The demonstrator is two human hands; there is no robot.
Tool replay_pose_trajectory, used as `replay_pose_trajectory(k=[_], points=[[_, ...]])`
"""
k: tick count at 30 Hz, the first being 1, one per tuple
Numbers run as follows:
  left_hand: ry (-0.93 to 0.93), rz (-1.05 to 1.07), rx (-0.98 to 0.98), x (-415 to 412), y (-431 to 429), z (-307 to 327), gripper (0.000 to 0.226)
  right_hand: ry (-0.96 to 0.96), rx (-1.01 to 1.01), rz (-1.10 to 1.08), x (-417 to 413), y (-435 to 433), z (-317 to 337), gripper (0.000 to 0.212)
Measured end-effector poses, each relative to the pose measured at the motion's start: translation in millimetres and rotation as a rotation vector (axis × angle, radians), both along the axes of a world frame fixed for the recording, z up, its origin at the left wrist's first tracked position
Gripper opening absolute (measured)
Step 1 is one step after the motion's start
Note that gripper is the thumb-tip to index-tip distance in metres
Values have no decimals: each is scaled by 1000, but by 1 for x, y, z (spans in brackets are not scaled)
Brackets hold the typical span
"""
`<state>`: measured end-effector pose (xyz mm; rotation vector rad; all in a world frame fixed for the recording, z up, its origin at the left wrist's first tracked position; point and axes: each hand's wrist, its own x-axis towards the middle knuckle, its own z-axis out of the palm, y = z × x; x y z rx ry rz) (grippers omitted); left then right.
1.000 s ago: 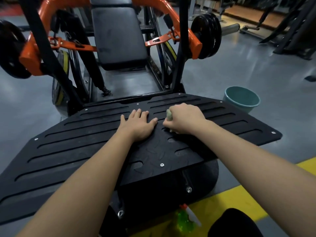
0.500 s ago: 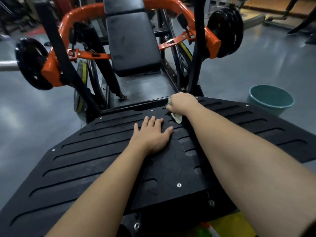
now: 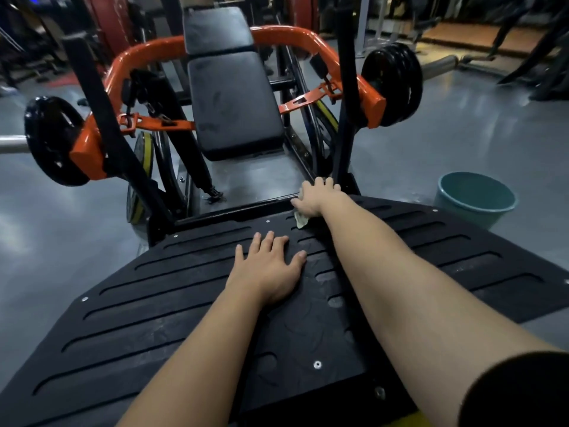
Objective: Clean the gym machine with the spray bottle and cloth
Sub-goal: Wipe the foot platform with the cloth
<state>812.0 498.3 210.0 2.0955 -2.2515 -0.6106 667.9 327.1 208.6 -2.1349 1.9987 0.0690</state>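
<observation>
Nearest, our left hand [image 3: 268, 272] lies flat on the machine's black footplate [image 3: 154, 318], fingers straight and slightly spread. Beyond its fingertips, our right hand [image 3: 318, 197] curls its fingers at the plate's far edge, gripping the pale cloth [image 3: 301, 222] that peeks out beneath the palm. Past those fingers stands the black seat pad [image 3: 234, 106]; to their right, a teal bucket [image 3: 477, 198].

One left hand [image 3: 267, 271], one right hand [image 3: 318, 195], one cloth [image 3: 301, 220], one bucket [image 3: 462, 212], one footplate [image 3: 147, 306]
</observation>
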Motion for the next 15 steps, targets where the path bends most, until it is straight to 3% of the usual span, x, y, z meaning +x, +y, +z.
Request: replay_pose_trajectory(k=[10, 15], points=[[14, 0, 2, 1, 1, 3, 71, 46, 44, 105, -13, 83, 29, 55], [20, -9, 3, 3, 1, 1, 70, 15, 8, 219, -46, 118, 33, 67]])
